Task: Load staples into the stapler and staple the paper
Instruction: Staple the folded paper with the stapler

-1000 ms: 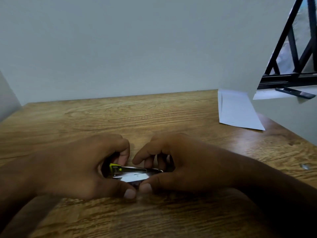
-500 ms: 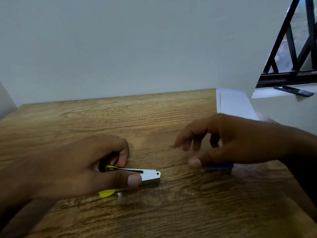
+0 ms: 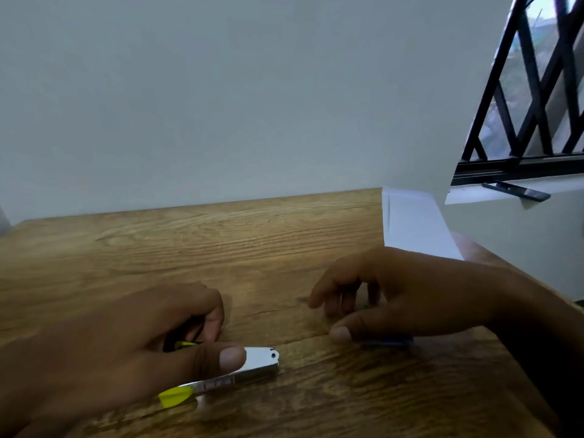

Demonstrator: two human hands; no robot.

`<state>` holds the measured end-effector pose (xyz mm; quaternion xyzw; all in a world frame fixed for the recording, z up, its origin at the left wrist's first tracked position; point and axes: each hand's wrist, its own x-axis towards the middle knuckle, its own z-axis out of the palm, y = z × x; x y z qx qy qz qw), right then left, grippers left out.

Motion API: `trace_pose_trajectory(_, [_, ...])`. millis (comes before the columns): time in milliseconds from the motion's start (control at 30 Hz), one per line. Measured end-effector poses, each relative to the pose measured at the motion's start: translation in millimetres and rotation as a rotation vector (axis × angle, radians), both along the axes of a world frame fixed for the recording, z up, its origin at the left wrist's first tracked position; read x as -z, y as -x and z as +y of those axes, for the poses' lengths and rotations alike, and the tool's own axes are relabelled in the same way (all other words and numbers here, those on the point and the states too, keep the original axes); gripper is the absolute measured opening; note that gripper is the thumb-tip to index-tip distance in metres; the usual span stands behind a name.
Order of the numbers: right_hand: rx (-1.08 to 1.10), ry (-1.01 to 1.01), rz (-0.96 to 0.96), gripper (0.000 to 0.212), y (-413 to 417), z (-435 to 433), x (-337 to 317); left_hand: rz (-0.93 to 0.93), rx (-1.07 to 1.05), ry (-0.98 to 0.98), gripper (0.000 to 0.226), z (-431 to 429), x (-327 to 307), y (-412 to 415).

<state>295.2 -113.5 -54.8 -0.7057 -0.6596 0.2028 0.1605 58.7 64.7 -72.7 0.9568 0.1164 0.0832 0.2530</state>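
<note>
A small silver stapler [image 3: 259, 363] with yellow parts lies on the wooden table [image 3: 221, 241], its metal nose pointing right. My left hand [image 3: 126, 339] grips its rear half, thumb pressed on top. My right hand [image 3: 388, 298] hovers to the right with its fingers curled and apart, thumb resting on a small blue box [image 3: 388, 343] that is mostly hidden beneath the hand. White paper [image 3: 410, 226] lies at the table's far right corner, behind my right hand.
A grey wall runs along the back of the table. At the right stands a white ledge with a dark flat object [image 3: 518, 191] below a window with black bars [image 3: 537, 90]. The table's right edge slopes down past my right wrist.
My right hand left the stapler and moved right onto the blue box. The stapler's yellow part now sticks out below my left hand. The left hand has kept its grip.
</note>
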Motion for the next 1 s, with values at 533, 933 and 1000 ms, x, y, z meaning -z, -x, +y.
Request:
trace_pose_trajectory(533, [0.871, -0.231, -0.322, 0.041, -120.7, 0.3, 15.1, 0.094, 0.209, -0.465, 0.042, -27.8, -39.6, -152.2])
trace_pose_trajectory(933, [0.859, -0.18, -0.383, 0.031, -123.4, -11.3, 22.4, 0.151, 0.267, -0.424, 0.045, -49.7, -7.9, -233.7])
trace_pose_trajectory(1000, [0.796, -0.192, -0.392, 0.031, -116.8, -5.2, 25.3, 0.145, 0.262, -0.428, 0.039, -39.8, -9.1, -223.2])
